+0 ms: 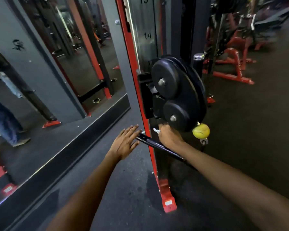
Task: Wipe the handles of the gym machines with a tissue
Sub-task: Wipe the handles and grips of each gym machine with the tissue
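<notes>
1. Black metal is the handle bar [158, 145]; it sits just below the middle of the frame, under the pulley block [175, 95] of the red machine column [137, 77].
2. Right hand [169, 136] has its fingers curled around the bar, with a bit of white tissue [156, 130] showing at its upper left edge.
3. Left hand [126, 142] is released, fingers straight, the tips near the bar's upper-left end; whether they touch it I cannot tell.
4. To wipe well, I would keep the tissue wrapped between palm and bar and slide along the full length, while the other hand steadies the free end.
5. Long axis runs diagonal, from upper left down to lower right, passing under the right forearm.
</notes>
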`<state>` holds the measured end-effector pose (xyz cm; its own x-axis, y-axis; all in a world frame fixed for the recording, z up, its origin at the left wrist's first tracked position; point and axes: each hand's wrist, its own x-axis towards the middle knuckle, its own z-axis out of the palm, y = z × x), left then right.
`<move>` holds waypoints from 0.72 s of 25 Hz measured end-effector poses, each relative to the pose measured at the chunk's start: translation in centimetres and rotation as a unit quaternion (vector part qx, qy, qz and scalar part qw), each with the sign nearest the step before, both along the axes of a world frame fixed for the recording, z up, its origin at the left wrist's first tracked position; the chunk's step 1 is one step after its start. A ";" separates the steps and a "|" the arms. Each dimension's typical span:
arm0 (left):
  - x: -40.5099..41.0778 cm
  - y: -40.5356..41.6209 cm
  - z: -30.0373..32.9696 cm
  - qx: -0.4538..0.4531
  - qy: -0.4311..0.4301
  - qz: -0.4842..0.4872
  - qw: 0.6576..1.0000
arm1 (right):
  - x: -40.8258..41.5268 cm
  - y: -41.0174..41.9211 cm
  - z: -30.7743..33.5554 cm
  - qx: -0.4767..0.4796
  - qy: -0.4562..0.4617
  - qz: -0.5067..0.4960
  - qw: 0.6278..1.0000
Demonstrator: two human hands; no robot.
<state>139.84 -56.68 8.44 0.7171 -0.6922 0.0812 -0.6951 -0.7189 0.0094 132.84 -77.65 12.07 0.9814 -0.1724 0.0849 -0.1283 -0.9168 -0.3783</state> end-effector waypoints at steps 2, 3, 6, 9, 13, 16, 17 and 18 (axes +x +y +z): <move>3.0 -0.1 0.1 0.004 0.031 -0.074 0.997 | 1.1 -0.4 -0.7 -0.004 0.002 -0.036 0.999; 4.5 -0.1 0.0 0.003 0.053 -0.108 0.993 | 1.6 -0.6 -1.1 -0.010 -0.001 -0.060 0.998; 7.7 -0.3 -0.3 0.011 0.104 -0.182 0.978 | 2.1 -0.5 -2.0 0.012 0.010 -0.149 0.989; 9.2 0.1 -2.0 0.011 0.136 -0.241 0.961 | 2.0 0.5 -1.9 0.025 -0.035 -0.201 0.979; 10.1 1.3 -4.0 -0.017 0.152 -0.302 0.941 | 0.4 2.4 -1.9 0.001 -0.127 -0.251 0.960; 9.1 1.7 -4.8 -0.033 0.191 -0.342 0.920 | -2.1 4.4 -3.9 0.004 -0.191 -0.308 0.932; 8.5 1.8 -5.1 -0.043 0.211 -0.345 0.914 | -3.0 5.0 -4.6 0.006 -0.191 -0.340 0.921; 8.1 1.9 -5.5 -0.058 0.230 -0.344 0.909 | -3.8 5.5 -5.5 0.022 -0.174 -0.371 0.912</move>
